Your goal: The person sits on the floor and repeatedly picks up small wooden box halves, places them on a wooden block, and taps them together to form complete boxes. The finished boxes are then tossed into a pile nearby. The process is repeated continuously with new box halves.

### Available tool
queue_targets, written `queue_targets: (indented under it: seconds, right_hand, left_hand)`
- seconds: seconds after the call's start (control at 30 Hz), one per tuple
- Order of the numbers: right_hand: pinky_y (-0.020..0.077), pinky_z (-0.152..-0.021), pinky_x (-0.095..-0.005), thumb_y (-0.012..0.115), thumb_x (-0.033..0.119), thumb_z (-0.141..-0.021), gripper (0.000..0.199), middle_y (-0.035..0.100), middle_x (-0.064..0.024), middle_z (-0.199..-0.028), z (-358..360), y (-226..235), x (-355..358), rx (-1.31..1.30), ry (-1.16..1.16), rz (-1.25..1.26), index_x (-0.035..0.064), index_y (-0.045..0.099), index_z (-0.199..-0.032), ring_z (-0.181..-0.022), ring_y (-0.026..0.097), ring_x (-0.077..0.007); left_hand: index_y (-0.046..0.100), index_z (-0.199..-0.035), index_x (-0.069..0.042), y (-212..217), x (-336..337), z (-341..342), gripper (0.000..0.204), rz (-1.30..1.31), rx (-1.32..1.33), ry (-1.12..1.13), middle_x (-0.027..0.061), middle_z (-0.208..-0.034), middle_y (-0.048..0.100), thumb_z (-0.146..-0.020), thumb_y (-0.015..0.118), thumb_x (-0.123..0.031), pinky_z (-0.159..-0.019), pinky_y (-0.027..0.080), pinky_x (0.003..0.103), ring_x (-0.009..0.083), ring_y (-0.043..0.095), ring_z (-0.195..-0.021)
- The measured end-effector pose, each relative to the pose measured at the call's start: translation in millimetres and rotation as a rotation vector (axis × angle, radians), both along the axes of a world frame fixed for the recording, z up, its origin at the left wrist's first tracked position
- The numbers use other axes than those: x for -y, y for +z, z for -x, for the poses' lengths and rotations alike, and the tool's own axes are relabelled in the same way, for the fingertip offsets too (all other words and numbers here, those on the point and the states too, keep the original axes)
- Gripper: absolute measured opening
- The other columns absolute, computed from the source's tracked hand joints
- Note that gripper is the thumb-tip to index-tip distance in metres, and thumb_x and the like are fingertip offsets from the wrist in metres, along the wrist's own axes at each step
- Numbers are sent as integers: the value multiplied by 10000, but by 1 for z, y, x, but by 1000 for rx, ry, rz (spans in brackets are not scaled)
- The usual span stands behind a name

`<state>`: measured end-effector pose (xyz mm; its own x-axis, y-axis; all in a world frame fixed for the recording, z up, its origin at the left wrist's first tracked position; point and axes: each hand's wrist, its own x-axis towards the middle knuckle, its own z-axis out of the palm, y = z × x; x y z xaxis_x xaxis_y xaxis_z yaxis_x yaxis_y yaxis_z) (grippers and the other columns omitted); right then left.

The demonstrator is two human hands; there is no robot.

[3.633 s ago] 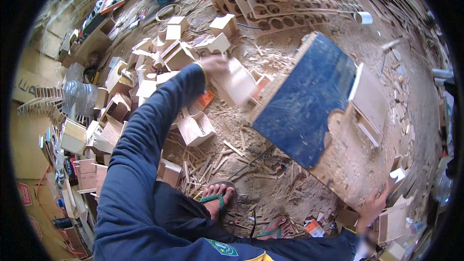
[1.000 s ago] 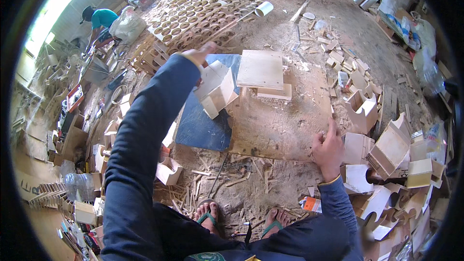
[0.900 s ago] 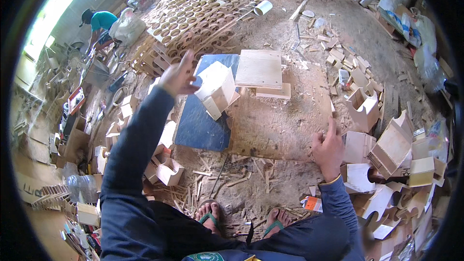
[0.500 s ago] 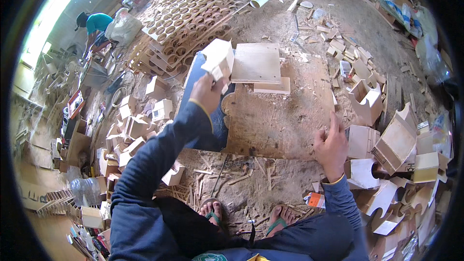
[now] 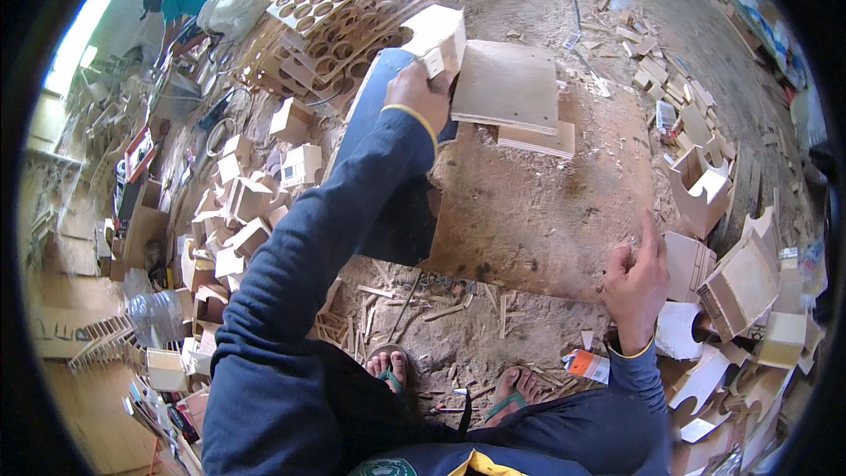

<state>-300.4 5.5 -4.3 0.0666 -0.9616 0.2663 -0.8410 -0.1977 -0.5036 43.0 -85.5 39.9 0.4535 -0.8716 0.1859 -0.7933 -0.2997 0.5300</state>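
Observation:
My left hand (image 5: pixel 418 95) is closed on a small light plywood box (image 5: pixel 442 35) at the far left of the work board. Some of its fingers are hidden behind the box. Just right of it, a square plywood panel (image 5: pixel 511 79) lies over a smaller plywood piece (image 5: pixel 539 140). Both are on the worn brown board (image 5: pixel 538 220), whose left part is overlaid by a dark blue sheet (image 5: pixel 401 222). By the board's right edge my right hand (image 5: pixel 636 286) holds nothing, its index finger stretched forward and its thumb apart.
Loose plywood boxes (image 5: pixel 250 197) pile up on the left. More boxes and curved-cut pieces (image 5: pixel 742 278) crowd the right side. Sheets with round holes (image 5: pixel 352 0) lie at the back. Wood scraps litter the floor around my feet. Another person (image 5: pixel 183 9) bends over at the far left.
My left hand has carried the plywood box farther away, toward the far end of the board. The whole view has shifted slightly. My right hand stays by the board's right edge.

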Motion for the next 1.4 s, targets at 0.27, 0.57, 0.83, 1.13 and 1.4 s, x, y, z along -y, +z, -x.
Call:
queue_targets:
  seconds: [0.27,0.57,0.83,1.13,1.4]
  right_hand:
    - [423,-1014,-456,526,73,-810,591,541,-268,-1303,6,-9,2,-30,36,-14,-12,435,-1388,-1205,519,-432]
    - [382,-1047,-454,471,78,-834,526,523,-262,-1331,14,-13,7,-99,52,-46,-22,459,-1350,-1231,502,-421]
    - [418,-976,-414,422,86,-875,465,570,-245,-1262,11,-8,11,-56,88,-35,22,478,-1332,-1132,571,-391]
    - [431,-939,-426,377,86,-853,492,564,-257,-1247,-9,3,5,-101,45,-70,19,455,-1334,-1102,577,-403]
    - [408,-990,-410,423,64,-840,489,569,-239,-1261,0,-4,8,-34,61,-43,1,480,-1322,-1174,551,-378]
  left_hand:
    - [682,-1032,-55,-11,79,1,295,-57,-25,43,191,-1102,674,-871,581,-281,-894,525,451,362,645,-1061]
    - [583,-1081,-21,35,57,-148,362,477,-17,94,196,-994,662,-879,632,-317,-823,527,382,321,659,-911]
    - [632,-1234,-34,-14,-146,-315,461,-316,-357,-222,59,-1048,688,-952,608,-397,-838,504,275,129,626,-916]
    - [664,-1097,-21,-128,-171,-354,521,-240,48,467,195,-1103,664,-885,620,-495,-907,488,411,357,632,-1029]
    - [407,-1291,21,-200,-160,-354,856,-27,-446,857,209,-1182,586,-621,891,-202,-896,531,367,268,632,-1035]
